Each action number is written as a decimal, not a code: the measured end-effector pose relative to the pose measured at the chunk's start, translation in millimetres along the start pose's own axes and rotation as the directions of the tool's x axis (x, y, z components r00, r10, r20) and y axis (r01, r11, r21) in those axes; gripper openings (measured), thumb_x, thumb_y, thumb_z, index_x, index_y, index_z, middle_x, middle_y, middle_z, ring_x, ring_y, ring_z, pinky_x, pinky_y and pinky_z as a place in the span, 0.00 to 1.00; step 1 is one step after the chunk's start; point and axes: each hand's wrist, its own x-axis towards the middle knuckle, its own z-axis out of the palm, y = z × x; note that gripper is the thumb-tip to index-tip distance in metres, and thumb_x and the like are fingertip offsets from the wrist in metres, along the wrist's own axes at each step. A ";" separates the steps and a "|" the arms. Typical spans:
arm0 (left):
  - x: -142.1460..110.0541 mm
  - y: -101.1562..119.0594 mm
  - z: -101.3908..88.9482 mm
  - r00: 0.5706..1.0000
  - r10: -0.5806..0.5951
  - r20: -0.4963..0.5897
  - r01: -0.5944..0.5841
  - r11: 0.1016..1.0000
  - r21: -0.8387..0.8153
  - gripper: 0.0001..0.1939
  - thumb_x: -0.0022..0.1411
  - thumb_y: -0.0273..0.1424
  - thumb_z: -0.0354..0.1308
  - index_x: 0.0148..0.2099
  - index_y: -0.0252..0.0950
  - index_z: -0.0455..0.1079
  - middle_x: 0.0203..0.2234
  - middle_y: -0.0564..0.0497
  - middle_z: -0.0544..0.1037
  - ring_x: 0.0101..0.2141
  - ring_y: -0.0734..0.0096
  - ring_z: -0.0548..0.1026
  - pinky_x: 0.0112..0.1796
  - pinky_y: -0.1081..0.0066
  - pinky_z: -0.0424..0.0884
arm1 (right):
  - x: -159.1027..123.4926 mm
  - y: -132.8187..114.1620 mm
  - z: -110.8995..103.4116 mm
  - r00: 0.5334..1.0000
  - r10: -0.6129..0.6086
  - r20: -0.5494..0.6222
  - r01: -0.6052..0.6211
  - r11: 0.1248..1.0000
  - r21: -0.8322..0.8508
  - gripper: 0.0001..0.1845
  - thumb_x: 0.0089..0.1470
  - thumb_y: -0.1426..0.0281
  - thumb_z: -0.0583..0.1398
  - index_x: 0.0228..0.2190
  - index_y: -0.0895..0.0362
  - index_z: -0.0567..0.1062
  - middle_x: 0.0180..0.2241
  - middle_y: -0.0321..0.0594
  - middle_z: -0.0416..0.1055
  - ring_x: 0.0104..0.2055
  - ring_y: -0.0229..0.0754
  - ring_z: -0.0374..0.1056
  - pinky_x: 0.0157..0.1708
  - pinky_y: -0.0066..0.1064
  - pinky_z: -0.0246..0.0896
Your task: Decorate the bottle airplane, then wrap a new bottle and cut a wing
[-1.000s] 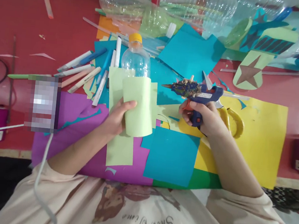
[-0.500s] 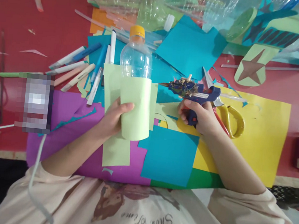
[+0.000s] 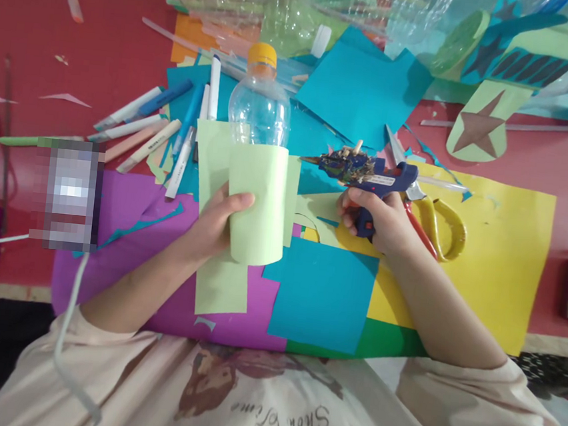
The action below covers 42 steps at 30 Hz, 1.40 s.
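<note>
Nearer the glue gun (image 3: 368,170) than a second ago, your paper-wrapped bottle (image 3: 260,109) points its yellow cap (image 3: 262,55) away from you, long axis fore-and-aft above a pale-green sheet (image 3: 221,291); your left hand (image 3: 222,218) clasps it, your right hand (image 3: 380,217) grips the glue gun.

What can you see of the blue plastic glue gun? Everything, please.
The blue plastic glue gun is held roughly level in the person's right grip, its narrow metal-looking tip pointing left toward a clear plastic bottle wrapped in pale green paper. Crusty debris coats the front barrel; the body bears a white label. A red spot shows on the handle, the trigger area is mostly covered, and a translucent stick juts from the rear.
</note>
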 end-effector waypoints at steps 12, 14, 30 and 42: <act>0.7 -0.6 -0.6 0.999 0.010 0.040 -0.011 1.000 0.016 0.24 0.50 0.38 0.64 0.49 0.39 0.68 0.36 0.50 0.77 0.34 0.65 0.74 0.31 0.70 0.73 | 0.5 0.2 -0.5 1.000 0.019 -0.010 -0.019 1.000 0.015 0.11 0.43 0.64 0.63 0.18 0.57 0.69 0.18 0.34 0.68 0.14 0.31 0.61 0.10 0.22 0.54; 0.5 -0.4 -0.8 0.999 -0.001 0.038 0.000 1.000 0.017 0.24 0.49 0.39 0.64 0.50 0.40 0.68 0.36 0.50 0.76 0.34 0.65 0.74 0.31 0.70 0.73 | 0.1 -0.1 -0.3 1.000 0.025 -0.010 -0.025 1.000 0.015 0.11 0.42 0.64 0.63 0.18 0.56 0.69 0.18 0.34 0.68 0.14 0.31 0.61 0.10 0.22 0.54; 1.7 -3.6 -4.7 0.997 0.029 0.075 -0.033 0.998 0.052 0.24 0.53 0.38 0.61 0.52 0.39 0.66 0.40 0.49 0.76 0.37 0.63 0.75 0.34 0.69 0.73 | 0.0 -0.2 0.1 1.000 0.017 -0.010 -0.017 1.000 -0.002 0.12 0.42 0.63 0.63 0.17 0.56 0.68 0.17 0.34 0.68 0.14 0.31 0.61 0.10 0.22 0.54; 1.0 -2.0 -3.0 0.998 0.014 0.062 -0.018 0.997 0.070 0.26 0.53 0.40 0.62 0.54 0.41 0.66 0.39 0.50 0.77 0.37 0.63 0.76 0.34 0.68 0.74 | -0.5 -1.3 2.3 1.000 0.018 -0.005 -0.018 1.000 0.018 0.12 0.42 0.65 0.63 0.17 0.56 0.68 0.18 0.34 0.69 0.15 0.30 0.61 0.09 0.21 0.54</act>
